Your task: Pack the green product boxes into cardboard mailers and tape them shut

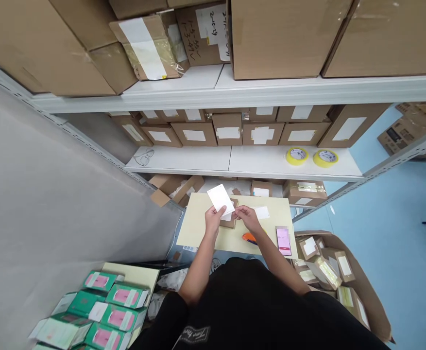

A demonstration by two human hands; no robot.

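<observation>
A white paper sheet (220, 197) is gripped by my left hand (213, 218), its thumb pressed on the lower part. My right hand (247, 217) has its fingers pinched together at the sheet's lower right corner. Beneath the hands a small cardboard box (228, 223) lies on the pale yellow table (194, 221), partly hidden by the sheet. Another white paper (262, 212) rests just beyond my right hand. Close to my right wrist is an orange cutter (249, 237), and a phone with a pink screen (283, 241) lies further right.
Shelves ahead hold cardboard boxes (194, 133) and two yellow tape rolls (297, 155). At the right stands a large carton (367, 291) full of small boxes. Green boxes (125, 295) cover a side table at lower left. A grey wall (70, 194) bounds the left.
</observation>
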